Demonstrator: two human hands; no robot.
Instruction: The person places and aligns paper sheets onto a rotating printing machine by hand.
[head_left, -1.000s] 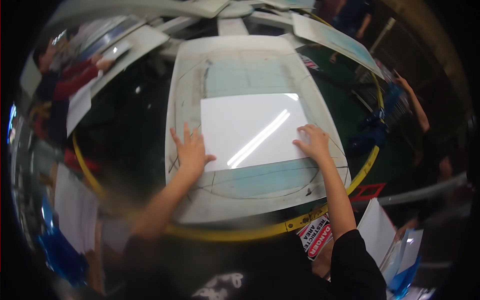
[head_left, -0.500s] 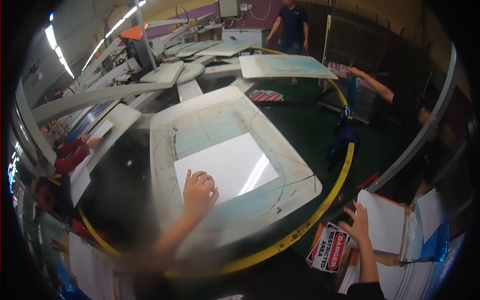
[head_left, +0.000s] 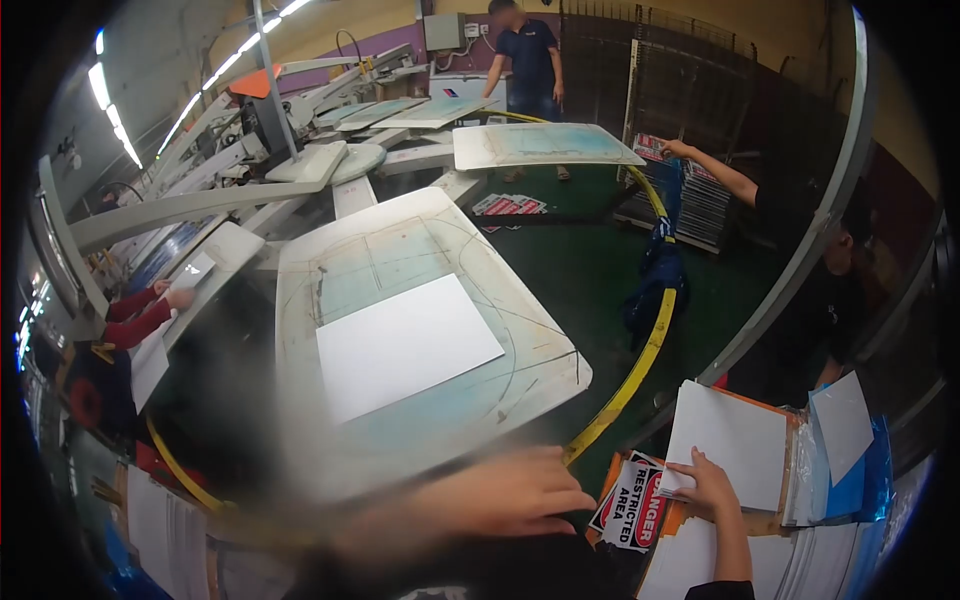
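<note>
Right hand [head_left: 706,482] rests open on the corner of the blank sheet stack [head_left: 730,440], left hand [head_left: 520,492] (blurred, empty, fingers loose) hovers near the pallet [head_left: 540,385], whose white sheet [head_left: 405,343] lies flat, squared.

left hand [head_left: 510,497] | right hand [head_left: 707,481] | bare forearms | black sleeve (right, barely showing)

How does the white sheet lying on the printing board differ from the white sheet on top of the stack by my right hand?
The white sheet on the board lies alone, flat on a worn, stained platen, with no hand on it. The top sheet of the stack rests on a pile of other sheets, and the right hand touches its lower edge. The blurred left hand touches neither. Both sheets are blank, white and rectangular.
</note>
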